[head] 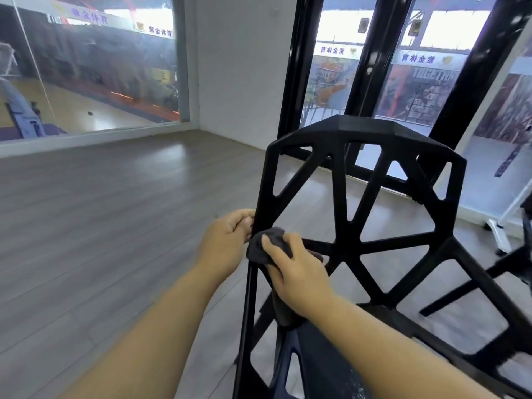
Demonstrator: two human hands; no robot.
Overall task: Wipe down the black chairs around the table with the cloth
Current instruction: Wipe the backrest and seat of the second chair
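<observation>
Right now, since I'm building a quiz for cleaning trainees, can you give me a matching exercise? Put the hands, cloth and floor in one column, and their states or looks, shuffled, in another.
1 left hand
2 right hand
3 cloth
4 floor

A grey wood planks
B grips the left edge of the black chair
C dark grey, pressed to the chair frame
D holds the cloth

Pairs: 1-B, 2-D, 3-C, 4-A.

Mirrored "紫金体育" on banner (334, 50) behind glass; mirrored "TOGETH…" on poster (417, 90).
</observation>
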